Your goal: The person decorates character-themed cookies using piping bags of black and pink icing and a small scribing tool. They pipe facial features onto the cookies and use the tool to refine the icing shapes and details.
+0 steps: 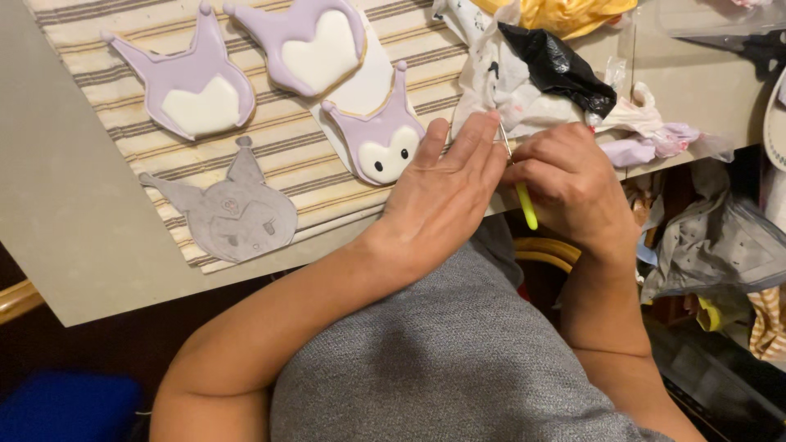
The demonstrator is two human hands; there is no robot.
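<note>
My left hand [446, 188] lies flat with its fingers together on the striped cloth [278, 143], right beside a purple and white iced cookie [378, 139] with two black dots for eyes. My right hand [573, 184] grips a thin needle tool with a yellow-green handle [526, 205]; its metal tip points up toward my left fingertips. Two more purple and white cookies [192, 82] [307, 45] rest further back on the cloth. A grey paper cut-out of the same eared shape [233, 213] lies near the table's front edge.
Crumpled white cloths and icing bags, one black [557, 65] and one pale purple [651, 143], are piled at the right of the table. A yellow bag [565, 12] sits at the top. Clutter fills the space below the table's right side [712, 245].
</note>
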